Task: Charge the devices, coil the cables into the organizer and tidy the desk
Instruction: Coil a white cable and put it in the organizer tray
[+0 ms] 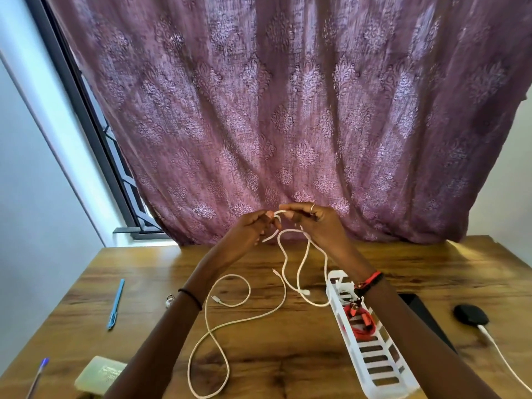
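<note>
Both hands are raised above the wooden desk point(302, 355). My left hand point(253, 228) and my right hand point(313, 220) pinch the same white cable point(299, 269) close together, forming a small loop between the fingertips. The rest of that cable hangs down in loops toward the desk. A second white cable point(218, 329) lies loose on the desk in a long curve. A white slotted organizer point(374, 358) sits to the right, with a coiled red cable point(362, 321) inside it.
A blue pen point(116, 303) lies at the left, another pen point(37, 375) at the near left corner, beside a pale box point(99, 374). A black device point(470, 313) with a white lead, and a dark phone point(426, 315), lie at the right. A purple curtain point(288, 110) hangs behind.
</note>
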